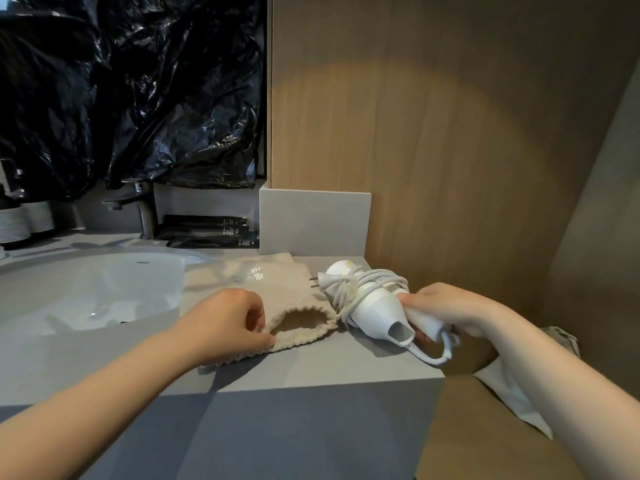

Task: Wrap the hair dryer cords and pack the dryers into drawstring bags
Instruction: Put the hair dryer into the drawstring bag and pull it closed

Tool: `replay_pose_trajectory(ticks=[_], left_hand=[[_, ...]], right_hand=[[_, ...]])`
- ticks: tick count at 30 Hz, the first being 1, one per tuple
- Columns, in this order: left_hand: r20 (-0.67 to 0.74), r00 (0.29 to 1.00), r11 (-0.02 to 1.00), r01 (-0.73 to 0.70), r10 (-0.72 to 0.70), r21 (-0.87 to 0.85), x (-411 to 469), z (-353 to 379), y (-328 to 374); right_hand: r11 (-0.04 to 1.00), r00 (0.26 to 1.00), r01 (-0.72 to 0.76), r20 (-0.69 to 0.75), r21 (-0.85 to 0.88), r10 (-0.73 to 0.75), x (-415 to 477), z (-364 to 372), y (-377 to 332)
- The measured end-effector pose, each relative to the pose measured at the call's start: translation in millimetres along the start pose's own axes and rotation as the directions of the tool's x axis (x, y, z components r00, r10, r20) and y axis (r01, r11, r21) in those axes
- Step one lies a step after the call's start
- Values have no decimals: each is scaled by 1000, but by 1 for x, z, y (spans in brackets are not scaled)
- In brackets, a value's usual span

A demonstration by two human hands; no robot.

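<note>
A beige drawstring bag (277, 289) lies flat on the grey counter (311, 368), its gathered mouth open toward me. My left hand (225, 323) pinches the left edge of that mouth. A white hair dryer (374, 306) lies just right of the bag with its white cord (360, 282) coiled around the body and the plug pointing left. My right hand (446, 313) grips the dryer's folded handle, with the nozzle facing me.
A white sink basin (90, 289) fills the counter's left side, with a dark faucet (142, 209) behind it. Black sachets (211, 232) lie by a grey upstand (313, 221). A wooden wall (433, 133) closes the right; black plastic sheeting (131, 91) hangs at the back left.
</note>
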State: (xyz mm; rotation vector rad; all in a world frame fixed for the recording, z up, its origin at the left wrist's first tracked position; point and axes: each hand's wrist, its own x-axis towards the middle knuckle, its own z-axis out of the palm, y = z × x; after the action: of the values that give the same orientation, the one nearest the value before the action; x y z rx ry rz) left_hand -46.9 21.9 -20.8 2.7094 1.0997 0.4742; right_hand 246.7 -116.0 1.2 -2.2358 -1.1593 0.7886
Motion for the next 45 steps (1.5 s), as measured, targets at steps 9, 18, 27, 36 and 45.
replay_pose_trajectory(ticks=[9, 18, 27, 36, 45], left_hand=[[-88, 994, 994, 57, -65, -90, 2, 0, 14], [-158, 986, 955, 6, -55, -295, 36, 16, 69], [-169, 983, 936, 9, -72, -351, 49, 1, 77], [-211, 973, 888, -17, -90, -459, 45, -19, 78], [-302, 940, 880, -272, 157, -388, 36, -25, 94]], right_hand=[[986, 990, 47, -135, 158, -26, -22, -1, 7], [950, 962, 199, -231, 241, -143, -93, -48, 45], [947, 953, 265, -196, 182, -229, -108, -32, 50], [928, 962, 263, -143, 264, -232, -86, 9, 8], [939, 965, 258, -22, 228, -260, -66, 31, -11]])
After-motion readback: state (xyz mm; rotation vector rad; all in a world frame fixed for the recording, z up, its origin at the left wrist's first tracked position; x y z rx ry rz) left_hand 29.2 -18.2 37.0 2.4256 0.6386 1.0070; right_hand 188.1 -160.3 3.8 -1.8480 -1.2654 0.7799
